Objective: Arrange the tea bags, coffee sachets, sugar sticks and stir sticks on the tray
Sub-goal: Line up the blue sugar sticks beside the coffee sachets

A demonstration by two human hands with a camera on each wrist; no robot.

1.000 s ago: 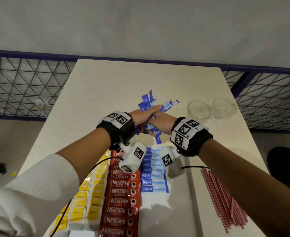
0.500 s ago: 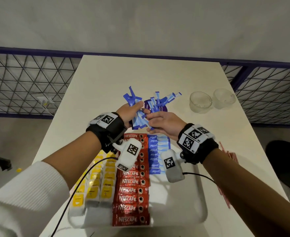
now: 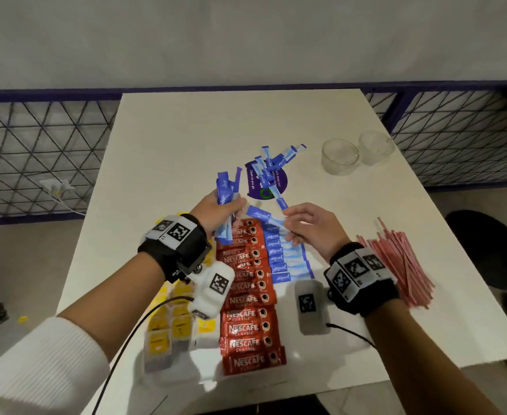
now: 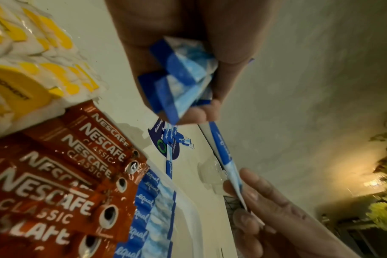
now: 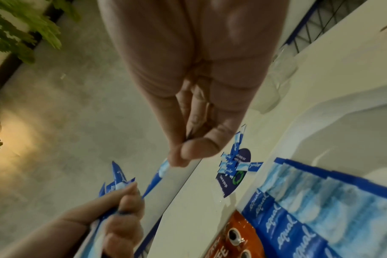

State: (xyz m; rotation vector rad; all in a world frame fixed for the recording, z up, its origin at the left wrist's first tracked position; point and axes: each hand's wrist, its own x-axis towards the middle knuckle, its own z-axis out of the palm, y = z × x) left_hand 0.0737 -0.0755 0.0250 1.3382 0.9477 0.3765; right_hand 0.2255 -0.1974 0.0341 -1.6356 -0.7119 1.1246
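Fingers of the left hand (image 3: 221,209) were curled tight round a bunch of blue sugar sticks (image 3: 227,190), which stood upright out of the fist above the far end of the tray (image 3: 316,344). Just beside it, the right hand (image 3: 312,227) pinched a single sugar stick (image 3: 262,216) by its pale end between thumb and fingertips, its blue end pointing toward the left hand. Below both hands, the tray held three rows: yellow tea bags (image 3: 171,330) at the left, red coffee sachets (image 3: 249,298) in the middle, and a shorter row of laid sugar sticks (image 3: 282,256) to their right. More loose sugar sticks (image 3: 271,166) lay heaped on a purple sticker (image 3: 279,181) farther up the table (image 3: 186,139). Red stir sticks (image 3: 396,265) lay on the table right of the tray, and two clear cups (image 3: 340,157) stood near the far right edge.
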